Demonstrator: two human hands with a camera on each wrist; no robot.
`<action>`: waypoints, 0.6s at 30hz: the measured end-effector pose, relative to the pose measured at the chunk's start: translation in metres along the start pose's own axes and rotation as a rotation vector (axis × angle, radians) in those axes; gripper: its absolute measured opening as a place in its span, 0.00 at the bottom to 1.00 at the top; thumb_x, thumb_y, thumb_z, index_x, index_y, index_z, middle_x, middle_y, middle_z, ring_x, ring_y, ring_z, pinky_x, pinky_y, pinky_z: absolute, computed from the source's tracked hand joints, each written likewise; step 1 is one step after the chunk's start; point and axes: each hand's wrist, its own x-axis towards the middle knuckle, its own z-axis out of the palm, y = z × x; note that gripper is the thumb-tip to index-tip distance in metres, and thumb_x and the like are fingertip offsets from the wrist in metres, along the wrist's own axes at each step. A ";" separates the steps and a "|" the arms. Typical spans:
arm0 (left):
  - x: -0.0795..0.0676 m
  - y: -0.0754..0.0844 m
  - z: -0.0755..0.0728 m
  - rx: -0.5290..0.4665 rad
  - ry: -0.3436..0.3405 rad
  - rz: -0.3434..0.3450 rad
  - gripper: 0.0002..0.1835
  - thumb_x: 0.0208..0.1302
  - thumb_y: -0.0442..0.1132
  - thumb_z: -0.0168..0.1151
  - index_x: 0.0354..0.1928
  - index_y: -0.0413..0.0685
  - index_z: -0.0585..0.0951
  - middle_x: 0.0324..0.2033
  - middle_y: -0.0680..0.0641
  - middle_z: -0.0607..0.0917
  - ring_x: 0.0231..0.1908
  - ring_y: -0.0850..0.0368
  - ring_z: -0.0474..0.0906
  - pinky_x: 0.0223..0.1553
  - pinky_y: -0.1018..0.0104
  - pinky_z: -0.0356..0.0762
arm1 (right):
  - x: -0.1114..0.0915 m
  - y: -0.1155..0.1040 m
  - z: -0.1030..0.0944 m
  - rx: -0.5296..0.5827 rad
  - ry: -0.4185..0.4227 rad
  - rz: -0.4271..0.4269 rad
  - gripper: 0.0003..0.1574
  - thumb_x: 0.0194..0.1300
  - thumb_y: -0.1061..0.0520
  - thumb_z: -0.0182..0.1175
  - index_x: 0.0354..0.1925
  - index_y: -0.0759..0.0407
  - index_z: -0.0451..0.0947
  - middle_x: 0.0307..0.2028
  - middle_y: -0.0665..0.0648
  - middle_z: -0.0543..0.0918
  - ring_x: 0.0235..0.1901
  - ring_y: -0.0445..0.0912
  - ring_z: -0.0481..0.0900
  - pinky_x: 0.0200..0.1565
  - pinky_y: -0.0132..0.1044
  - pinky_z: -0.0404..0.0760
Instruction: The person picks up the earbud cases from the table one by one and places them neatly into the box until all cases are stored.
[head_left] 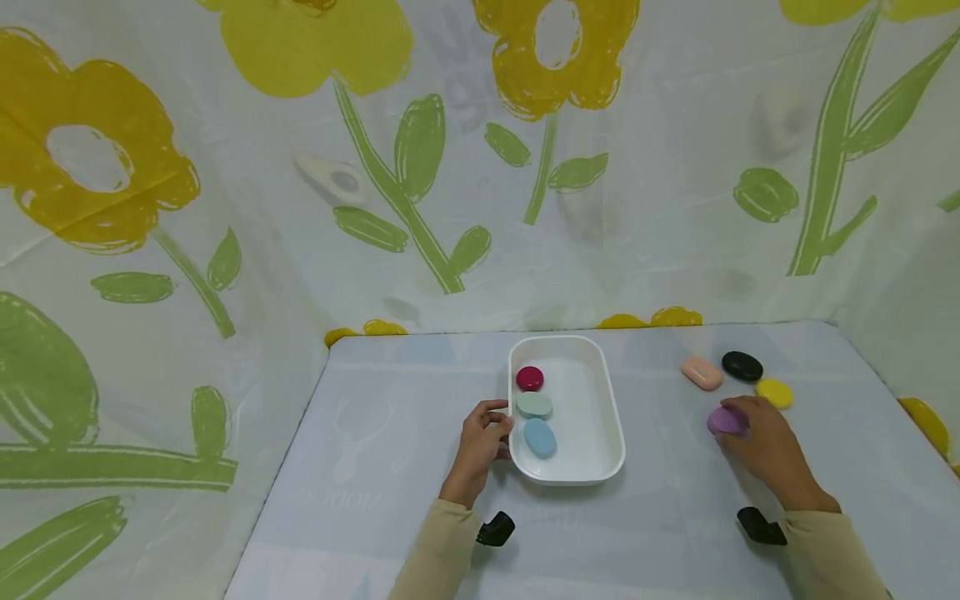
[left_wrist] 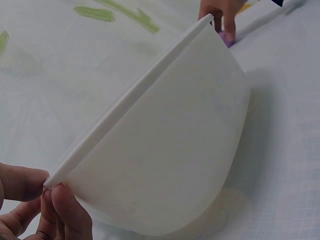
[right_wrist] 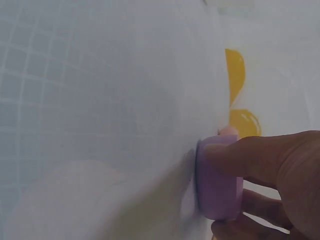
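My left hand [head_left: 477,446] pinches the rim of a white plastic tub [head_left: 591,479] at its left side; the left wrist view shows thumb and fingers on the rim [left_wrist: 117,107]. Inside the tub, along its left wall, lie a red round soap [head_left: 530,379], a pale green oval soap [head_left: 534,406] and a light blue oval soap [head_left: 540,438]. To the right of the tub, my right hand [head_left: 768,446] holds a purple bar of soap [right_wrist: 217,182] between thumb and fingers, at the table surface. Part of the purple soap is covered by the hand.
Beyond the right hand lie a peach soap [head_left: 702,373], a black oval soap [head_left: 742,366] and a yellow soap [head_left: 775,392]. A flower-printed curtain [head_left: 645,233] hangs behind the pale table [head_left: 375,517]. Each wrist wears a black device.
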 end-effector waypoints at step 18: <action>-0.001 0.001 -0.001 -0.011 -0.008 0.004 0.16 0.65 0.33 0.56 0.55 0.44 0.73 0.37 0.43 0.76 0.23 0.55 0.74 0.18 0.68 0.75 | 0.006 -0.052 -0.008 0.095 0.057 -0.099 0.37 0.48 0.62 0.71 0.56 0.72 0.70 0.50 0.72 0.71 0.47 0.63 0.70 0.44 0.59 0.74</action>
